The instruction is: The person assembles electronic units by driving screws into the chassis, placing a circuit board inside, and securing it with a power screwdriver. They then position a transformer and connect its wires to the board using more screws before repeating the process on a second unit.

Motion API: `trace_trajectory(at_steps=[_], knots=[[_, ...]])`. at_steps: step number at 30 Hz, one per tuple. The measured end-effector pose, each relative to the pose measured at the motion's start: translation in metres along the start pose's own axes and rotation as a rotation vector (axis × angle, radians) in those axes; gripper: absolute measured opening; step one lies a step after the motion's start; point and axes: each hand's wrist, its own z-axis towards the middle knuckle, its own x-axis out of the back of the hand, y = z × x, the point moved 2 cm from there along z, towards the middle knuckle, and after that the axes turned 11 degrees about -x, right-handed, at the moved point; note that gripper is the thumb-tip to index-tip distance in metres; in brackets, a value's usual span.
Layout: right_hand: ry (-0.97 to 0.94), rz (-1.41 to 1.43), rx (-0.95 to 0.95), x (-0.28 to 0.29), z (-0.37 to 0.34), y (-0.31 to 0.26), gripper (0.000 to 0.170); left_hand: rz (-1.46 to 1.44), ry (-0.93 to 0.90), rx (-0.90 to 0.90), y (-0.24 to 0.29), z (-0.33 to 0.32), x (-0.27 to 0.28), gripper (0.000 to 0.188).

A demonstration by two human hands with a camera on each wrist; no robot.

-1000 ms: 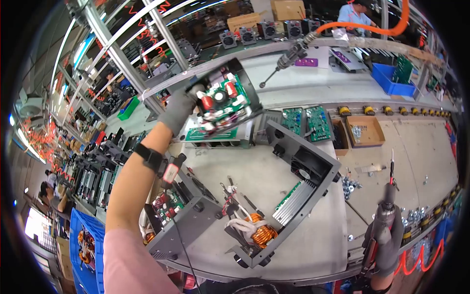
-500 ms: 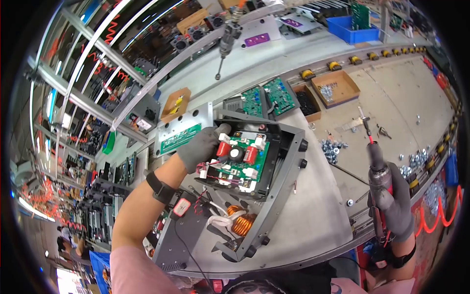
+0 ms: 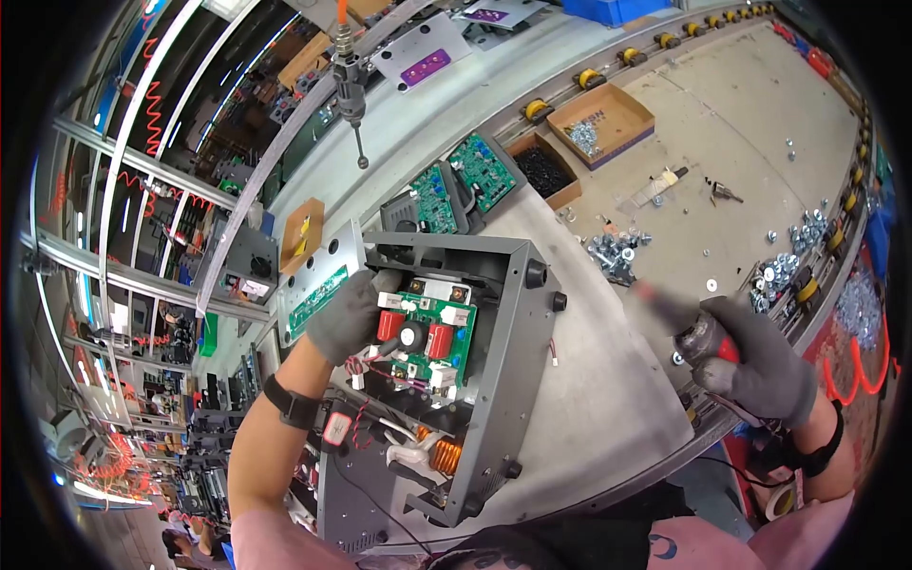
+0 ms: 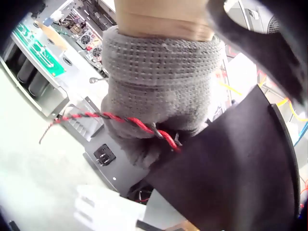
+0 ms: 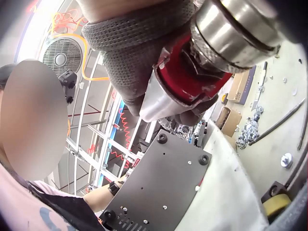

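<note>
Pale worktop (image 3: 608, 370) under both hands, workshop racks beyond. Left hand (image 3: 350, 318), gloved: clamped on the upper left edge of the board assembly (image 3: 427, 332), some fingertips hidden. Assembly lies inside the grey case (image 3: 508, 323), just beside that hand, circuit side facing the camera, held at a slant. Copper coil (image 3: 445, 456) sits lower in the case, toward the wearer. Twisted red-and-black wire (image 4: 137, 122) hangs loose by the left glove.

Step in hand, my reading: seating the assembly in the case, fastening to follow. Whether it sits fully home, cannot tell. Next move seems to call for a steady left hand squaring the assembly to its mounts, leads drawn clear of the edges, then the tool brought across and lined up straight. Likely trouble: a pinched wire, or a slip onto the components.

Right hand (image 3: 760, 366), gloved: wrapped round the power driver (image 3: 708, 344), well apart from the case, tip blurred. Loose nuts and bolts (image 3: 613, 256) lie ahead of it. Farther out, past both hands: green boards (image 3: 483, 173), cardboard box (image 3: 622, 147) with small fasteners, hanging driver (image 3: 350, 87), yellow rollers (image 3: 589, 78) along the rail.
</note>
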Motion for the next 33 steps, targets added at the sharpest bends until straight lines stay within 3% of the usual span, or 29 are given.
trace_trajectory(at_steps=[2, 7, 10, 11, 13, 14, 16, 18, 21, 27, 30, 33], knots=[[-0.031, -0.026, -0.046, 0.000, 0.001, -0.001, 0.056, 0.070, -0.008, 0.002, -0.014, -0.008, -0.008, 0.049], [-0.054, -0.106, -0.071, -0.001, 0.003, -0.003, 0.064, -0.223, 0.037, 0.000, 0.025, 0.012, -0.020, 0.048], [-0.181, -0.301, -0.178, 0.000, 0.002, -0.020, 0.071, 0.084, -0.134, 0.047, -0.005, 0.005, -0.032, 0.054], [-0.178, -0.292, -0.183, 0.000, 0.004, -0.024, 0.071, -0.021, -0.090, 0.038, -0.012, 0.002, -0.036, 0.058], [-0.279, -0.427, -0.238, -0.002, 0.007, -0.026, 0.079, 0.437, -0.141, -0.183, 0.022, 0.012, -0.028, 0.052], [-0.279, -0.422, -0.246, -0.004, 0.008, -0.026, 0.079, 0.432, -0.148, -0.186, 0.028, 0.017, -0.028, 0.052], [-0.304, -0.571, -0.217, -0.009, 0.012, -0.026, 0.080, -0.020, -0.114, -0.011, 0.031, 0.022, -0.032, 0.045], [-0.317, -0.599, -0.208, -0.012, 0.016, -0.027, 0.078, -0.444, 0.003, 0.233, 0.037, 0.023, -0.037, 0.050], [-0.303, -0.620, -0.146, -0.016, 0.021, -0.027, 0.077, -0.635, 0.079, 0.242, 0.032, 0.022, -0.041, 0.055], [-0.273, -0.722, -0.097, -0.019, 0.025, -0.039, 0.067, -0.557, 0.091, 0.284, 0.028, 0.020, -0.034, 0.058], [-0.139, -0.843, 0.025, -0.022, 0.027, -0.044, 0.055, -0.173, -0.108, 0.059, 0.037, 0.023, -0.031, 0.057], [-0.129, -0.900, 0.027, -0.023, 0.030, -0.050, 0.048, -0.350, 0.036, 0.053, 0.047, 0.027, -0.032, 0.058]])
